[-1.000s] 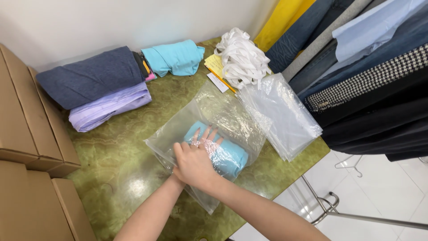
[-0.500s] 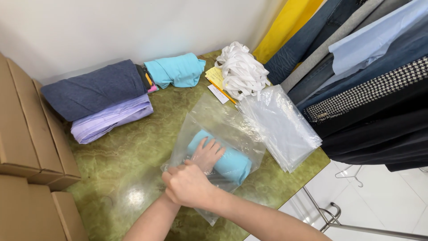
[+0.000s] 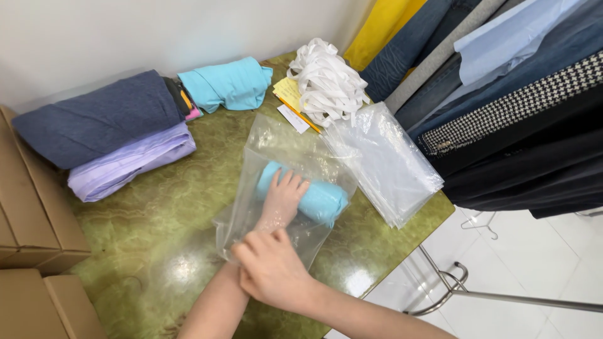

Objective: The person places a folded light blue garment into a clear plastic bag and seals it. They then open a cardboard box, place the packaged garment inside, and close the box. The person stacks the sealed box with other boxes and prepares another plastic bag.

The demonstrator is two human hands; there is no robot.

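Note:
A clear plastic bag (image 3: 276, 141) lies on the green marble table (image 3: 157, 251). Inside it is a folded turquoise garment (image 3: 323, 201). My left hand (image 3: 282, 201) is inside the bag, fingers spread flat against the near end of the garment. My right hand (image 3: 270, 270) crosses over my left forearm and pinches the bag's open near edge.
A stack of clear bags (image 3: 383, 163) lies to the right at the table's edge. At the back are folded navy (image 3: 94, 119), lilac (image 3: 125, 166) and turquoise (image 3: 229, 85) garments, white straps (image 3: 326, 78) and yellow papers (image 3: 287, 91). Cardboard boxes (image 3: 31, 213) stand left. Clothes (image 3: 515, 119) hang right.
My left hand has gone deeper into the bag, pushing the garment further in. My right hand has drawn back to the bag's open edge.

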